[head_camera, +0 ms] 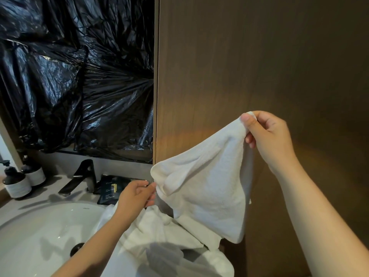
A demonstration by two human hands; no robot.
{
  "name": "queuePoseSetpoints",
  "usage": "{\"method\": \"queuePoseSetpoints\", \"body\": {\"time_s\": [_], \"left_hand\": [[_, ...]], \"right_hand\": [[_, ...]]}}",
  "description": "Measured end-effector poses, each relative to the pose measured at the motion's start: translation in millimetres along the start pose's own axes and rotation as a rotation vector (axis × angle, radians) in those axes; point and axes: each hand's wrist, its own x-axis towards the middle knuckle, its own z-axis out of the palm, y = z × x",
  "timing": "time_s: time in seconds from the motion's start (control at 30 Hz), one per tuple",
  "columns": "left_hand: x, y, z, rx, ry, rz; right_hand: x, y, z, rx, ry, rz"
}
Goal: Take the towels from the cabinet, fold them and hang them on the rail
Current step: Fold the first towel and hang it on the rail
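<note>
Right hand pinches the towel at its top corner; left hand, eight o'clock from it (lower down), seems to pinch the slanting edge's other end

Right grip sits just in front of the wood cabinet panel: no room behind it, open air above and toward the camera. The towel spans from it down to the left grip, blocking the straight path between them. Directly below left grip: heap of white towels over the basin's right edge. Left of that grip the basin is open. Just beyond it: black packet, then faucet. Two pump bottles stand well apart, far left on the tabletop. Black plastic sheet covers the wall above the faucet.
</note>
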Motion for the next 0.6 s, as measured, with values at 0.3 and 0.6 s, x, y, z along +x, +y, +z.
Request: {"method": "queuePoseSetpoints", "body": {"time_s": [0.3,0.6], "left_hand": [[5.6,12.3,22.4,-0.031,0.013,-0.070],[21.3,10.0,23.8,0.088,-0.018,-0.075]], "right_hand": [[-2.0,-1.3,-1.6,0.021,0.000,-0.006],[-4.9,3.2,-4.0,0.024,0.001,-0.012]]}}
